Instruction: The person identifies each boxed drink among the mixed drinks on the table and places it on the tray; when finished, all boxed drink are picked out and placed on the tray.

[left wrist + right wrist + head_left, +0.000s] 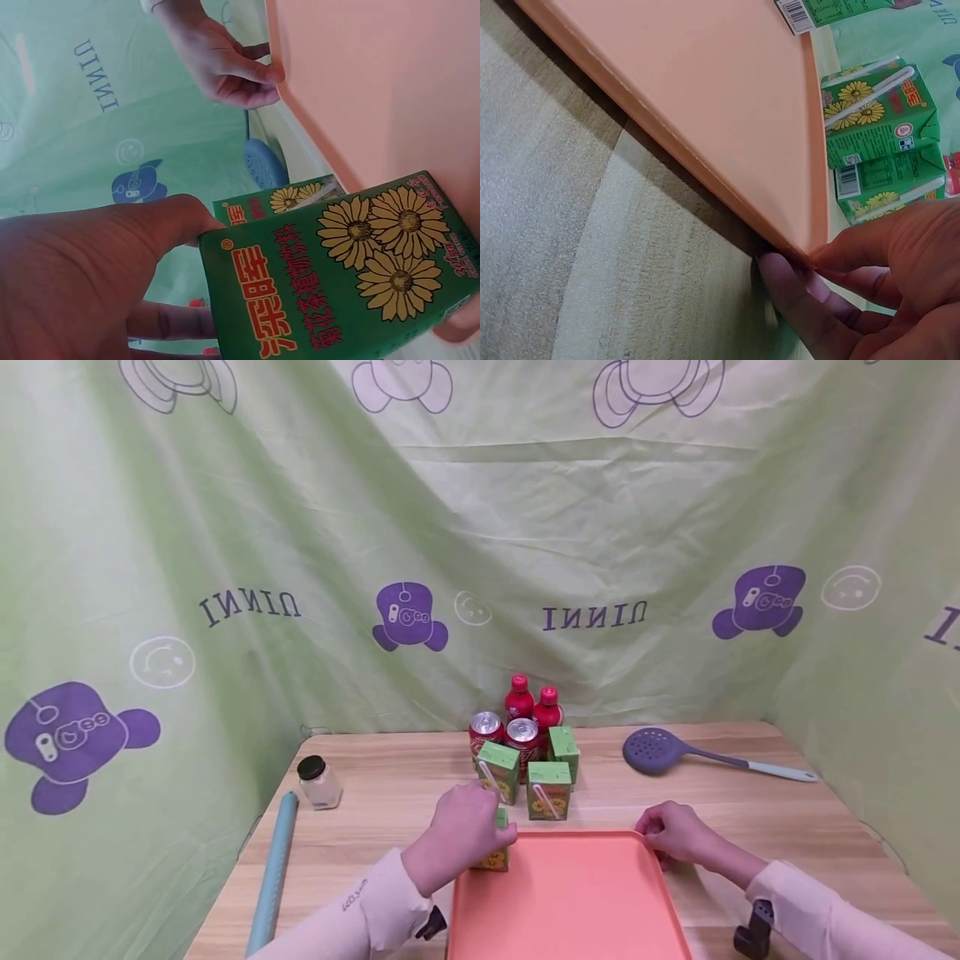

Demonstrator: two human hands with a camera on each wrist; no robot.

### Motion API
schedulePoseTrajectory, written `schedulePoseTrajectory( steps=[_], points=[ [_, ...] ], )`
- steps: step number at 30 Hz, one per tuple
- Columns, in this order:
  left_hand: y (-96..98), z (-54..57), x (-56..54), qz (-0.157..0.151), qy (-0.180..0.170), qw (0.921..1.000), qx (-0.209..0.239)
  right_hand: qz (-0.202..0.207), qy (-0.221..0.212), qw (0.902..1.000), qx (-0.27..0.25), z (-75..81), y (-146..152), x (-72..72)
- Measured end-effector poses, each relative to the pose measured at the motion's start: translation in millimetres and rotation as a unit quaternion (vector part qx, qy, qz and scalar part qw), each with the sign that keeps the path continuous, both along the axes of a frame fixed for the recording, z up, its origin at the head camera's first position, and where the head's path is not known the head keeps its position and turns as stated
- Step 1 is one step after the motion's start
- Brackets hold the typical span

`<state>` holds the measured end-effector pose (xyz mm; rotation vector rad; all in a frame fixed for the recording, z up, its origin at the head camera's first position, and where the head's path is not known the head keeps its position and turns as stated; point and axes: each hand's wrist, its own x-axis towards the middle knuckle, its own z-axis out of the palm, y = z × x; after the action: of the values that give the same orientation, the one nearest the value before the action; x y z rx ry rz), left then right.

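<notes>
My left hand (467, 827) grips a green chrysanthemum tea carton (337, 277) by its upper part, thumb on one side and fingers on the other. The carton stands upright at the far left corner of a coral-pink tray (562, 902), overlapping that corner in the head view. At the tray's far right corner, my right hand (678, 832) pinches the rim between thumb and fingers, as the right wrist view shows closely. Just beyond the tray stand other green cartons, one (549, 791) at the front with a straw on its face, another (498, 770) to its left.
Behind the cartons are red soda cans (522, 737) and red-capped bottles (519, 697). A purple slotted skimmer (656, 752) lies at the back right. On the left are a black-lidded jar (320, 782) and a blue-green rod (273, 872). Green printed cloth (480, 527) hangs around the table.
</notes>
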<state>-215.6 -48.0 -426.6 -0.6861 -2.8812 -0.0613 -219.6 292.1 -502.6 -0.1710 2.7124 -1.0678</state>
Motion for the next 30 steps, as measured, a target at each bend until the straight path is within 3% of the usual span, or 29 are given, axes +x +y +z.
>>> schedulePoseTrajectory(
  steps=[6,11,16,19,25,30],
  points=[
    [3.0,5.4,-4.1,0.021,-0.025,0.9991,-0.027,-0.019,-0.017,0.9997,0.0,1.3,0,2.5],
    [7.9,17.5,-16.1,0.042,-0.02,0.9974,-0.055,-0.025,-0.023,0.9994,-0.001,1.8,1,4.8],
    [10.5,33.7,-34.7,-0.005,-0.008,0.9999,-0.008,-0.014,-0.011,0.9998,-0.005,2.2,3,3.0],
    [7.3,37.8,-49.9,-0.035,-0.004,0.999,0.029,-0.01,-0.009,0.9999,-0.008,2.5,4,2.1],
    [-9.0,27.5,-79.3,-0.06,-0.015,0.9902,0.125,-0.005,-0.007,0.9998,-0.015,1.0,3,1.5],
    [-16.9,18.5,-91.8,-0.099,-0.027,0.9846,0.141,-0.003,-0.013,0.9997,-0.019,1.1,3,0.4]
  ],
)
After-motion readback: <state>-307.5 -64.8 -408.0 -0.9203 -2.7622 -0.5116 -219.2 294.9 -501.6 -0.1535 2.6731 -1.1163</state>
